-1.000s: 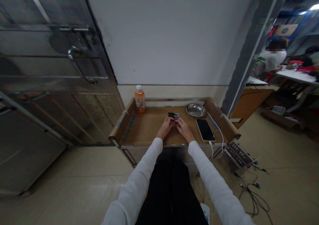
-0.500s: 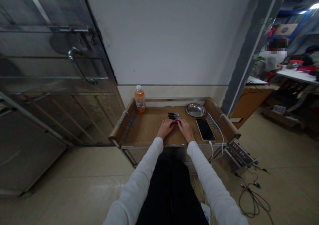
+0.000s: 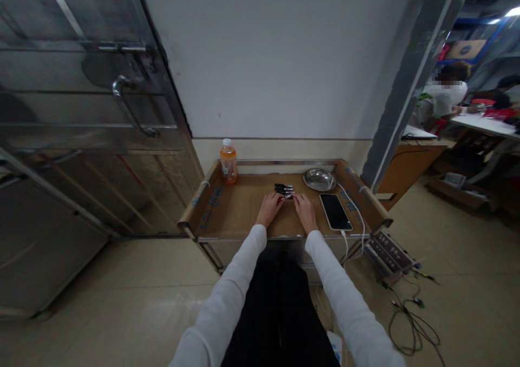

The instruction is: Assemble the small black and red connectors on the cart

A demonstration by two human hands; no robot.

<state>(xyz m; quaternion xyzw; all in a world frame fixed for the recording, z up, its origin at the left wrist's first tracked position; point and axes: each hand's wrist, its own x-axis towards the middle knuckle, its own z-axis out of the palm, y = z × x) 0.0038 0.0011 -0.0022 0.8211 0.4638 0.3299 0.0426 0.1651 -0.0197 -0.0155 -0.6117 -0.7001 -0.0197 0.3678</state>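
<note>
- Left hand: thumb and fingers pinched the left part of a slim, pen-like stick, reddish at that end, pale along the middle.
- Right hand: fingertips drawn together at the stick's right end; whether they gripped or only touched it, I could not tell.
- Stick lay crosswise between both hands, low over the brown cardboard lining of the cart top.
- Step in hand, my judgement: two-handed handling of this one piece. Next move called for steady fingertips, clear of the neighbouring pens.
- Just beyond my fingertips: short row of black pens with silvery parts.
- To the right: black-screened phone in a pale case; behind it, a round, shiny metal dish.
- Far left corner: clear bottle of orange drink, white cap.
</note>
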